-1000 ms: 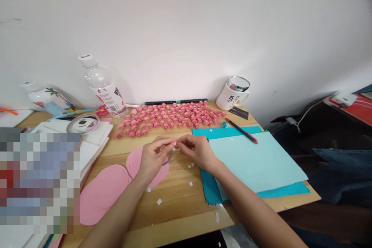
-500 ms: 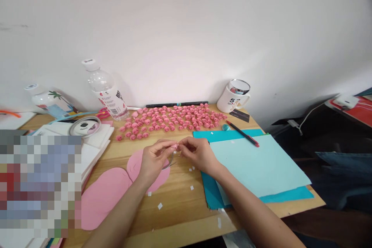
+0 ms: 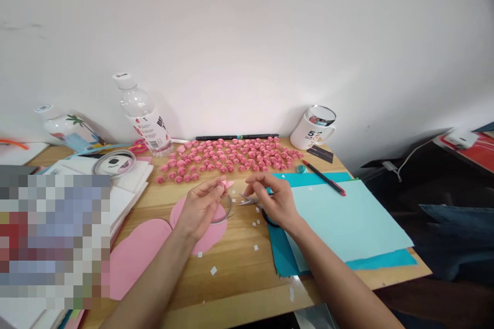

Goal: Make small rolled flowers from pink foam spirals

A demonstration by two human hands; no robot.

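My left hand (image 3: 201, 204) pinches a small pink paper strip (image 3: 227, 184), partly rolled, with a free end pointing right. To its right my right hand (image 3: 275, 198) hovers with curved fingers apart and nothing visible between them. Below that hand lies a pair of scissors (image 3: 247, 200), blades pointing left, its black handle (image 3: 269, 218) partly hidden by the hand. A roll of tape (image 3: 229, 212) lies behind my left hand on pink paper circles (image 3: 210, 236). Many rolled pink paper roses (image 3: 231, 154) spread over the back of the wooden table (image 3: 235, 288).
Light blue sheets (image 3: 347, 221) and a pen (image 3: 324, 177) lie on the right, near a white mug (image 3: 312, 131) and dark card (image 3: 321, 153). A plastic bottle (image 3: 144, 123) and stacked papers (image 3: 127, 190) stand left. White paper bits (image 3: 213, 270) dot the table.
My right hand has let go of the pink paper strip and moved right, revealing the scissors. My left hand keeps the strip and has shifted slightly left.
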